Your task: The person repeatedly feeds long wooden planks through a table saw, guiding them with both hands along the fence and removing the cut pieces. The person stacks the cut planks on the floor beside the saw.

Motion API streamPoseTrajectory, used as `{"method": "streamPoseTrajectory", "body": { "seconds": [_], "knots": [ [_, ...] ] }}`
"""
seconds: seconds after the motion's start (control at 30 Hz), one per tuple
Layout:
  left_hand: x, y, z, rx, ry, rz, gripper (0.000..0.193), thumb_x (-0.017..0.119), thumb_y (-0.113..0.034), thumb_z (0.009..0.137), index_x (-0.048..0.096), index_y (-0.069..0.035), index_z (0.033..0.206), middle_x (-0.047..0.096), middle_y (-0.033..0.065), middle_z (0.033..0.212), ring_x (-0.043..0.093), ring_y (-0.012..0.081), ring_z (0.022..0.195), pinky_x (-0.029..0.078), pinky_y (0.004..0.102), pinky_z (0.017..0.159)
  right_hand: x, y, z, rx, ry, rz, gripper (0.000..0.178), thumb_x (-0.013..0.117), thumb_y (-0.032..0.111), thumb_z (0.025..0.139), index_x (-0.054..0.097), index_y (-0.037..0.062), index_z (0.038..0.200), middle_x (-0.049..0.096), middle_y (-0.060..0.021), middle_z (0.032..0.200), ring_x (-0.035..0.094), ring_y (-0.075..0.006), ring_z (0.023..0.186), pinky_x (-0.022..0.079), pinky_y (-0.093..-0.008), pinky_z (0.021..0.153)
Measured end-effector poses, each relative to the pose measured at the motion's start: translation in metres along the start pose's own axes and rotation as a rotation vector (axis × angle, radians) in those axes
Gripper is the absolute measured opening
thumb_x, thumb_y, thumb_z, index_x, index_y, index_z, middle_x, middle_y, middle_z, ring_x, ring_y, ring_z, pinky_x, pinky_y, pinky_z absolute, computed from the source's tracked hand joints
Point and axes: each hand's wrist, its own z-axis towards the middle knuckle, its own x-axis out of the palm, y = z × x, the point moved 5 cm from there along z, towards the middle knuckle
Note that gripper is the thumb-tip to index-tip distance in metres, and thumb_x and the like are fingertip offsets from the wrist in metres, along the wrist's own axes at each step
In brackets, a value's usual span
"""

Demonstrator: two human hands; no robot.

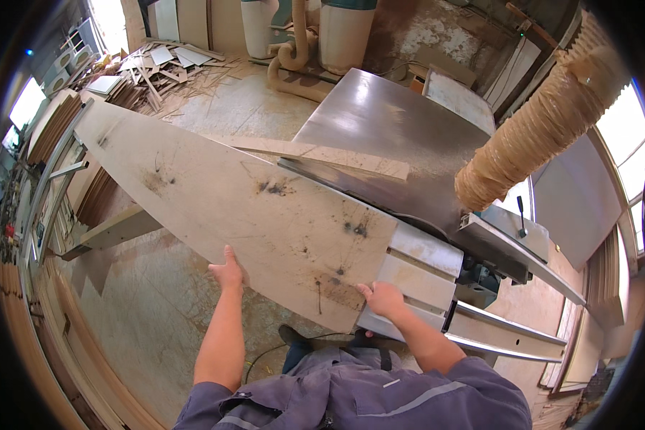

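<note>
left hand point(228, 274) has the board point(265, 208) by its near edge, right hand point(384, 298) its right end, thumbs on top, fingers wrapped closed, mostly hidden under it

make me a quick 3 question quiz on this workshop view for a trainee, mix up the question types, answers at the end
1. True or false: only the right hand touches the large board.
2. Multiple choice: what colour is the ribbed hose at upper right?
A) bright blue
B) tan
C) black
3. Open question: what lies heaped on the floor in the upper left background?

Key:
1. False: the left hand holds its near edge too, thumb on top.
2. B
3. Scrap wood pieces, in mixed strips and flat bits.
</note>
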Motion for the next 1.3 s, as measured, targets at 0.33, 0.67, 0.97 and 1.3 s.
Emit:
{"method": "streamPoseTrajectory", "body": {
  "seconds": [0.33,0.67,0.97,1.3],
  "knots": [
    [-0.008,0.007,0.012,-0.018,0.050,0.019,0.079,0.072,-0.047,0.084,0.046,0.019,0.120,0.054,0.0280,0.124,0.055,0.0347,0.116,0.045,0.0421,0.097,-0.152,0.062,0.049,-0.277,-0.710,-0.208,0.040,0.063,0.034,0.090,0.053,0.0109,0.120,0.063,-0.0179,0.090,0.065,-0.0397,0.078,0.053,-0.0486,0.064],
    [-0.024,0.008,0.033,0.137,0.260,-0.028,0.059,0.073,-0.037,0.087,0.054,0.017,0.105,0.065,0.0199,0.101,0.063,0.0255,0.093,0.050,0.0372,0.082,-0.196,0.051,0.175,-0.462,-0.691,-0.540,0.036,0.059,0.024,0.091,0.057,0.0071,0.124,0.063,-0.0150,0.091,0.065,-0.0339,0.087,0.055,-0.0430,0.073],
    [-0.048,-0.015,0.018,0.235,0.975,0.811,0.051,0.059,-0.052,0.089,0.071,-0.003,0.101,0.070,0.0224,0.094,0.067,0.0363,0.091,0.052,0.0429,0.080,-0.174,-0.017,0.159,-0.390,-0.555,-0.618,0.042,0.051,0.001,0.082,0.053,-0.0062,0.123,0.061,-0.0194,0.102,0.059,-0.0332,0.095,0.051,-0.0405,0.081],
    [0.019,-0.154,0.053,0.530,1.262,0.648,0.040,0.062,-0.046,0.090,0.056,-0.007,0.086,0.063,0.0131,0.081,0.060,0.0298,0.072,0.046,0.0406,0.063,-0.198,0.008,0.177,-0.300,-0.561,-0.856,0.028,0.051,0.004,0.082,0.056,-0.0066,0.107,0.059,-0.0168,0.091,0.057,-0.0310,0.087,0.047,-0.0364,0.078]
  ]
}}
